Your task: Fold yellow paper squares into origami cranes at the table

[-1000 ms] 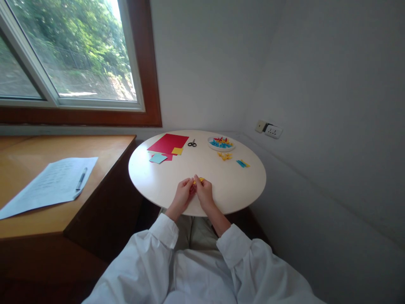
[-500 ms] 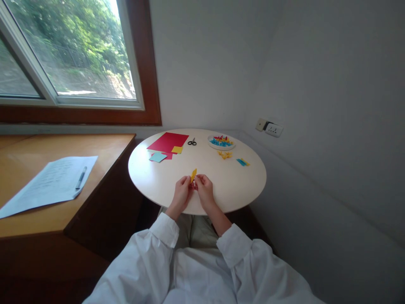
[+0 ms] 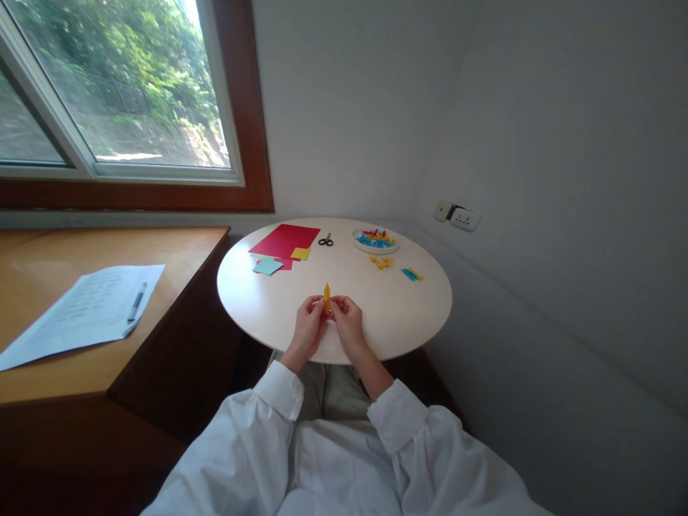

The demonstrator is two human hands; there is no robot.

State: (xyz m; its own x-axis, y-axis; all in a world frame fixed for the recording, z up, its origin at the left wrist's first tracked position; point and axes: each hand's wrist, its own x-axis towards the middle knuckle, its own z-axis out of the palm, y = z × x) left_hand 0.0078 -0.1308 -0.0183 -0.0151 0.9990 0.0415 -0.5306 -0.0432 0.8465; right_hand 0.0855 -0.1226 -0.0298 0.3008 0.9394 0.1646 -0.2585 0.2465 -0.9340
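Note:
A small folded yellow paper piece (image 3: 326, 295) stands upright between my two hands at the near edge of the round white table (image 3: 279, 312). My left hand (image 3: 307, 327) and my right hand (image 3: 348, 324) both pinch its lower end with closed fingers. Farther back lie a red sheet (image 3: 282, 239), small yellow (image 3: 300, 253) and light blue paper squares (image 3: 268, 266), black scissors (image 3: 325, 240), and a white dish of folded paper pieces (image 3: 375, 241).
Loose yellow folded pieces (image 3: 382, 262) and a blue-and-yellow piece (image 3: 412, 274) lie right of centre. A wooden desk (image 3: 177, 265) at left carries a printed sheet (image 3: 80, 312) with a pen (image 3: 135, 302). A window is above it, and a wall socket (image 3: 464, 218) at right.
The yellow paper piece, low between my fingers a second ago, has been raised and turned to stand upright above my fingertips. My hands have stayed in place.

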